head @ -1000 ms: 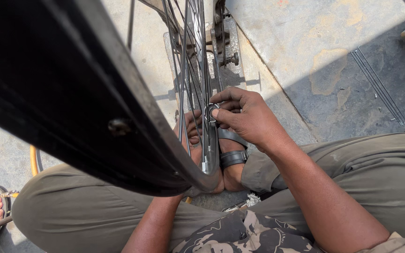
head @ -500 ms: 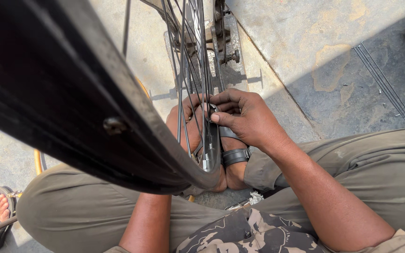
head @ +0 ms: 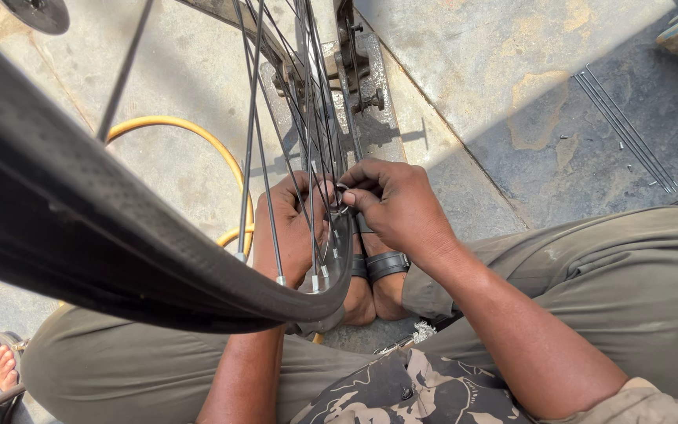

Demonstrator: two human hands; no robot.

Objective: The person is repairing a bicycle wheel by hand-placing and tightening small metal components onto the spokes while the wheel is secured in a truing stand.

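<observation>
The left hand (head: pixel 288 228) has come up behind the spokes (head: pixel 308 157), close to the right hand (head: pixel 398 204). A yellow hose (head: pixel 198 137) now shows on the floor.

A black bicycle wheel (head: pixel 119 235) stands upright, its thin steel spokes (head: pixel 308 157) converging near the rim.

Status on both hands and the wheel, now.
Left hand behind the spokes, gripping. Right hand pinching a small tool at a spoke. Wheel rim upright between knees. Nothing blocking.

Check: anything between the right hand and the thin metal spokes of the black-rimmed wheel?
Nothing visible. The right hand already pinches at the thin metal spokes; the left hand sits behind them, on the black wheel rim's far side.
</observation>
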